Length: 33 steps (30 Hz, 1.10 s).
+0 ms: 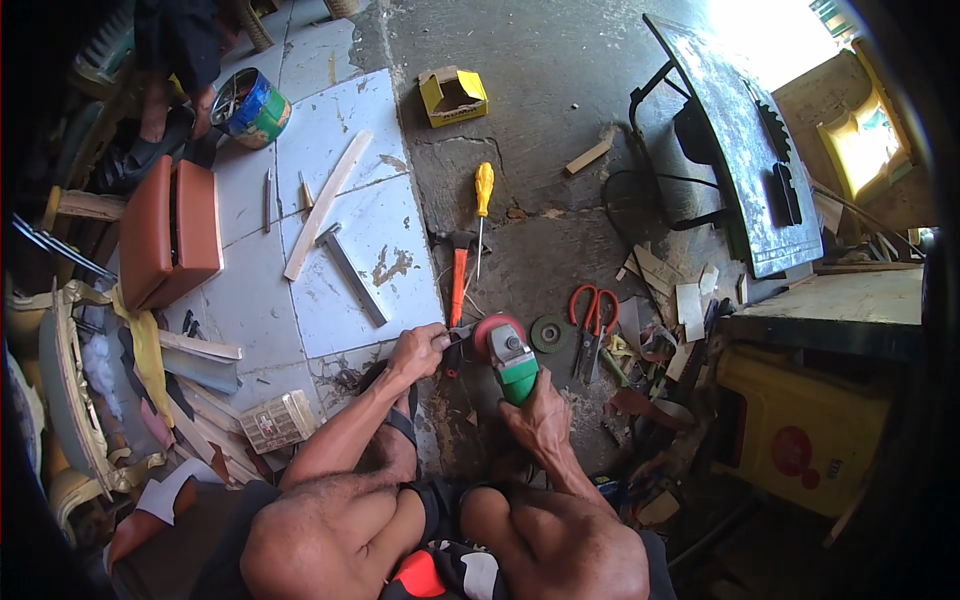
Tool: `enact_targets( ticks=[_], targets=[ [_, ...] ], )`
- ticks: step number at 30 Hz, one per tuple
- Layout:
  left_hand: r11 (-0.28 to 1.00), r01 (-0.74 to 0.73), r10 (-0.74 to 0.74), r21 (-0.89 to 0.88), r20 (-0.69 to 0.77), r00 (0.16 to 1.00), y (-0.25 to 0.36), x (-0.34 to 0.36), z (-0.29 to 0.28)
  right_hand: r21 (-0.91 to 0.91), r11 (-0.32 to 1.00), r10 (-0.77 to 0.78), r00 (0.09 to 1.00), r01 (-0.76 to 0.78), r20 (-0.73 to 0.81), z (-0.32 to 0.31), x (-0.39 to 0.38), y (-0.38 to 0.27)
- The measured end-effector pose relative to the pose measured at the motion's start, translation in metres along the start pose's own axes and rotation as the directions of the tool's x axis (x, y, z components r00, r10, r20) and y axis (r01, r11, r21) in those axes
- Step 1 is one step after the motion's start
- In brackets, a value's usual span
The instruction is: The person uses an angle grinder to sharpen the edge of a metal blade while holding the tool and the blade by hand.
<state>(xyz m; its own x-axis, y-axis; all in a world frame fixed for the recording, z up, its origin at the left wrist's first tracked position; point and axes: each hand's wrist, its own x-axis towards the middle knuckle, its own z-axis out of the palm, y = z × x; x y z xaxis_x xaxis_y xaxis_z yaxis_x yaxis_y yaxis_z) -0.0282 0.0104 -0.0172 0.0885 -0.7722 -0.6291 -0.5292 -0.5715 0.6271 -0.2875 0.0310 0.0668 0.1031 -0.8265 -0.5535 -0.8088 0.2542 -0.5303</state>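
Observation:
My right hand [540, 412] is wrapped round the green body of an angle grinder [513, 360], whose red disc [488, 333] faces left. My left hand [417, 354] pinches a small, thin metal piece [462, 333], its far end at or close to the disc's edge; contact is too small to make out. Just beyond lie a hammer with a red handle [458, 285] and a screwdriver with a yellow handle [484, 190]. To the right of the grinder rest a loose dark grinding disc [548, 334] and red-handled scissors [592, 325].
A table saw [735, 150] stands at far right, with wood scraps [655, 270] below it. Left are a try square [352, 275], a wooden strip [330, 200], a brown padded piece [170, 235] and a paint can [252, 108]. A yellow box [455, 97] lies ahead. Another person's feet [155, 110] show upper left.

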Motion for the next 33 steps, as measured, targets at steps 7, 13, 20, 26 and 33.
enact_targets(
  ticks=[7, 13, 20, 26, 33],
  targets=[
    [0.999, 0.02, -0.02, -0.026, 0.022, 1.0, 0.001, 0.001, 0.002, -0.015, 1.0, -0.004, 1.0, 0.004, -0.03, 0.004, 0.002, 0.003],
    [0.999, -0.029, 0.029, 0.017, -0.003, 1.0, -0.006, 0.0, 0.002, 0.001, 1.0, -0.009, 1.0, 0.009, -0.009, 0.004, 0.003, -0.001],
    [1.0, 0.02, -0.02, -0.002, 0.014, 1.0, 0.001, 0.001, 0.001, -0.006, 1.0, 0.01, 1.0, -0.01, -0.011, 0.002, 0.002, 0.0],
    [0.999, -0.02, 0.021, 0.036, -0.005, 1.0, -0.002, 0.0, 0.002, 0.002, 1.0, 0.02, 1.0, -0.02, -0.011, -0.002, 0.001, -0.004],
    [0.998, -0.038, 0.039, 0.04, -0.018, 0.999, -0.006, 0.001, 0.003, -0.017, 0.999, 0.039, 0.999, -0.039, 0.032, 0.002, 0.001, -0.002]
  ],
)
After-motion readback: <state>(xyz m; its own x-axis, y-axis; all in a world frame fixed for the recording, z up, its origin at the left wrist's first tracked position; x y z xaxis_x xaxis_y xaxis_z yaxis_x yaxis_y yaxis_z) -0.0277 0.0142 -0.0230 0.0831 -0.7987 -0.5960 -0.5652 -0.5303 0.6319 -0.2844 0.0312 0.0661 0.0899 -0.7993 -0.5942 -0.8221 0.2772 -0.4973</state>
